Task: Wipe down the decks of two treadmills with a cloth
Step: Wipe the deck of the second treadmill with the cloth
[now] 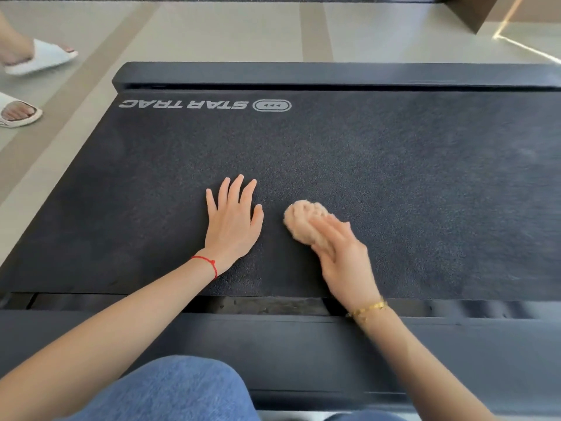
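Observation:
A black treadmill deck with a rough belt and a STAR TRAC logo fills the middle of the view. My left hand lies flat on the belt with its fingers spread and straight. Just to its right a bunched beige cloth rests on the belt. My right hand holds the cloth from the near side, its fingers laid over the cloth's near edge; the hand is blurred.
The treadmill's near side rail runs across in front of my knee in blue jeans. Another person's feet in white slippers stand on the pale floor at the far left. A dark box corner shows at top right.

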A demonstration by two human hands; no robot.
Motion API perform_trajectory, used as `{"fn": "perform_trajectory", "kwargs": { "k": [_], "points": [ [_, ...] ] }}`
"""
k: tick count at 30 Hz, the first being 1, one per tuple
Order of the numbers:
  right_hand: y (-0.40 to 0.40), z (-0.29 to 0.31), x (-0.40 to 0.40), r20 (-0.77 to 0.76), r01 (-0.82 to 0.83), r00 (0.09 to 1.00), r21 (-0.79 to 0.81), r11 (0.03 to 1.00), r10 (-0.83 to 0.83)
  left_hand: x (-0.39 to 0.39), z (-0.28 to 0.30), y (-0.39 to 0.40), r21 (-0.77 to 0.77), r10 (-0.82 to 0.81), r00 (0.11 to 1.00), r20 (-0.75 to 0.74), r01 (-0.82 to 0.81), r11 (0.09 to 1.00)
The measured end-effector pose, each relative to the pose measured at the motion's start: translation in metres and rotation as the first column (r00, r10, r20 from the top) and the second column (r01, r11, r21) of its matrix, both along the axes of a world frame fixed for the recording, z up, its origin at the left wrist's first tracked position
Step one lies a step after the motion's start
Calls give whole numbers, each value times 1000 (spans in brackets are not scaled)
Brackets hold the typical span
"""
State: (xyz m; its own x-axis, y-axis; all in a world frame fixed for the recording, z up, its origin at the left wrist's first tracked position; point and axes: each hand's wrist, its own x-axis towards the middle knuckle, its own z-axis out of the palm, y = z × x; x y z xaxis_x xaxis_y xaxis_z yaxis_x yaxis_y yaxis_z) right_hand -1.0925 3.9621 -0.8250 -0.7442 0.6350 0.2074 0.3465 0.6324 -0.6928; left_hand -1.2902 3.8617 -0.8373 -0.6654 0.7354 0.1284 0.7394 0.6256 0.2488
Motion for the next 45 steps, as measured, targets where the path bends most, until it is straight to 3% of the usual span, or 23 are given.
{"fn": "perform_trajectory", "kwargs": {
  "k": [4, 7, 10, 12, 17, 20, 25, 29, 31, 33, 36, 40, 42, 45],
  "points": [
    [17, -3, 4, 24, -49, 999, 29, 998, 48, -2, -2, 0, -10, -6, 1000, 2, 6, 1000],
    [62, 1, -7, 87, 87, 992, 76, 993, -94, -1, -2, 0, -20, -8, 1000, -8, 8, 1000],
    [98, 9, -36, 99, 315, 944, 20, 949, -315, -2, -2, 1, -31, -8, 1000, -17, 7, 999],
    [95, 9, -61, 90, 363, 928, -8, 932, -361, -2, -2, 1, -44, -6, 1000, -22, 5, 999],
    [42, 1, -86, 39, -43, 998, -1, 999, 43, -3, -2, -1, -62, -15, 999, -42, 12, 998],
    [45, -3, -77, 7, -112, 994, 10, 994, 112, -4, -4, -2, -62, -20, 999, -47, 17, 998],
    [108, 3, -83, 70, 47, 996, 116, 992, -55, -3, -2, 1, -81, -17, 999, -46, 13, 997],
    [162, 6, -122, 126, 305, 941, 83, 949, -314, -2, -1, 3, -111, -11, 999, -52, 6, 994],
    [164, 6, -148, 120, 349, 927, 74, 934, -355, -2, 0, 4, -127, -15, 998, -54, 8, 992],
    [154, 5, -173, 138, 288, 946, 56, 956, -293, -2, 1, 6, -145, -15, 998, -58, 6, 989],
    [129, 5, -196, 164, 67, 984, 31, 997, -71, -2, 2, 5, -158, -18, 998, -62, 8, 987],
    [106, 0, -176, 110, -205, 974, 41, 978, 200, -5, 0, 4, -166, -23, 998, -59, 13, 986],
    [120, 0, -158, 93, -210, 975, 77, 975, 203, -5, 0, 5, -164, -28, 998, -52, 19, 986],
    [162, 2, -149, 135, -46, 990, 130, 990, 28, -4, -1, 5, -168, -30, 998, -47, 22, 986]
  ]
}}
